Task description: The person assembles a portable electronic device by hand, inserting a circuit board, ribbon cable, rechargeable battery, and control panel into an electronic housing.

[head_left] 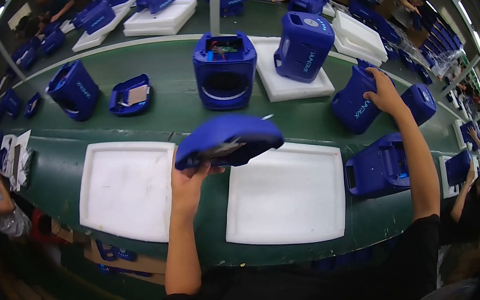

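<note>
the left hand (191, 182) grips a blue cover (223, 133), well left of the tilted blue housing (354, 104) the right hand (386, 93) clasps.

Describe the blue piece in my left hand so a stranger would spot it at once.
On the green bench, find two white foam trays side by side. At the far end of the gap between them, the left hand holds a curved blue cover. Unlike the shallow blue part lying farther back on the left, this one is held up.
</note>
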Tool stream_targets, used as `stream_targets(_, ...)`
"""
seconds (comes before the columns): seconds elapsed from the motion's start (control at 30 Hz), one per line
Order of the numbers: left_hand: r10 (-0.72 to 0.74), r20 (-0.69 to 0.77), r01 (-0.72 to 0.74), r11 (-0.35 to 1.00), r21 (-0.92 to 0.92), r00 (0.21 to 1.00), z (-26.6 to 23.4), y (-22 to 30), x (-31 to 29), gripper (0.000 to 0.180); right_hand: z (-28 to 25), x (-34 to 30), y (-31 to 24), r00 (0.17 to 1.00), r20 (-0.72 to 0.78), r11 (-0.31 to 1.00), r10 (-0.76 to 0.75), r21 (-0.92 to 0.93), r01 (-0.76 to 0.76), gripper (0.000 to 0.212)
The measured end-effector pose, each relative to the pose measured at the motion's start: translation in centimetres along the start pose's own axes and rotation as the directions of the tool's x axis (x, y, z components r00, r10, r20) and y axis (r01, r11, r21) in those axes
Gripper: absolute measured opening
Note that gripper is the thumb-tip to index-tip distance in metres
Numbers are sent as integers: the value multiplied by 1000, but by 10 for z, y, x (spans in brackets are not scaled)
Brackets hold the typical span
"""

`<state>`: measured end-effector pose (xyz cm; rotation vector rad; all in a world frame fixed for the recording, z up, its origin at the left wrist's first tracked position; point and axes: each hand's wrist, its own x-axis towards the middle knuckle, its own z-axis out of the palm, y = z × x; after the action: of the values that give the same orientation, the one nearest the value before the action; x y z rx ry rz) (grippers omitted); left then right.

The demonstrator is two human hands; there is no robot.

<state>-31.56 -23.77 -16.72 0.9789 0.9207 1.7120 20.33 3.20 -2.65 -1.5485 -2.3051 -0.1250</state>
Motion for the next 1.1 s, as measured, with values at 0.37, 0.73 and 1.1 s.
stream_targets(0.37, -89, 126, 126, 935, -330, 988, -36, 26, -82, 41, -61, -133, -244, 874, -193, 860, -445, 179, 477, 82)
stream_targets(0.73, 107, 484, 24, 966, -256, 869, 1, 73, -78, 18, -45, -230, -339, 873, -214, 892, -437, 20, 452, 72)
stream_targets(1.1, -23, 552, 216, 933, -287, 834, 29, 111, -123, 33, 3, -289, -366, 852, 351, 351, -388, 911, -215, 55)
